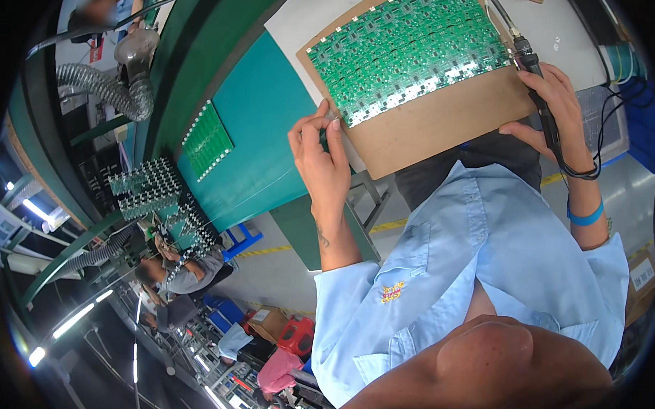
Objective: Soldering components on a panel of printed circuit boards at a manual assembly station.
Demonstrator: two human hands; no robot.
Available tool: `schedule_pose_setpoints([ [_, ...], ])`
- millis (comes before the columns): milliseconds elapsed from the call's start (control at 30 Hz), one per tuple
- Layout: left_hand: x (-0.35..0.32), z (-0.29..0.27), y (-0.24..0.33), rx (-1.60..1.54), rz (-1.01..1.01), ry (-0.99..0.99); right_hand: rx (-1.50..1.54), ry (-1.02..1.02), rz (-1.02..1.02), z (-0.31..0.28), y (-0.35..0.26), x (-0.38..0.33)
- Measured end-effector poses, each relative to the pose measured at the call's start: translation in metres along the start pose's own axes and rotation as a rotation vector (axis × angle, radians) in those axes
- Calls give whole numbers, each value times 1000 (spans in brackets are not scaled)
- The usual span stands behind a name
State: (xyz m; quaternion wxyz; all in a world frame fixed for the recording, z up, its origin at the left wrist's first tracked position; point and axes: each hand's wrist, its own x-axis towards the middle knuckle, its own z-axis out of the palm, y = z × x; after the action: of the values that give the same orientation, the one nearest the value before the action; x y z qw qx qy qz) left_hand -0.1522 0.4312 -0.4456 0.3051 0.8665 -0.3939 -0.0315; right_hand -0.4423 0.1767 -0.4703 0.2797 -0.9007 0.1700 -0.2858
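Observation:
A large panel of green circuit boards (408, 52) lies on a brown cardboard sheet (438, 125) at the table's near edge. My left hand (322, 157) is at the panel's lower left corner, fingertips pinched together on something small that I cannot make out. My right hand (554, 115) grips a black soldering iron (537, 89), whose tip points at the right edge of the panel. Its black cable loops around my wrist. A blue band sits on my right wrist.
The teal worktable (261, 130) carries a second, smaller green board (207, 139) to the left. A flexible fume hose (104, 88) and racks of boards (151, 191) stand further left. Another person (177, 271) sits at a bench below them; boxes lie on the floor.

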Motion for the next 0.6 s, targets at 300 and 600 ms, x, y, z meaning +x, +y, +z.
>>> schedule_pose_setpoints([
  [300,13,-5,7,75,176,97,99,106,67,-8,-7,-8],
  [600,-8,28,74,-594,46,-83,661,207,91,30,-66,14],
])
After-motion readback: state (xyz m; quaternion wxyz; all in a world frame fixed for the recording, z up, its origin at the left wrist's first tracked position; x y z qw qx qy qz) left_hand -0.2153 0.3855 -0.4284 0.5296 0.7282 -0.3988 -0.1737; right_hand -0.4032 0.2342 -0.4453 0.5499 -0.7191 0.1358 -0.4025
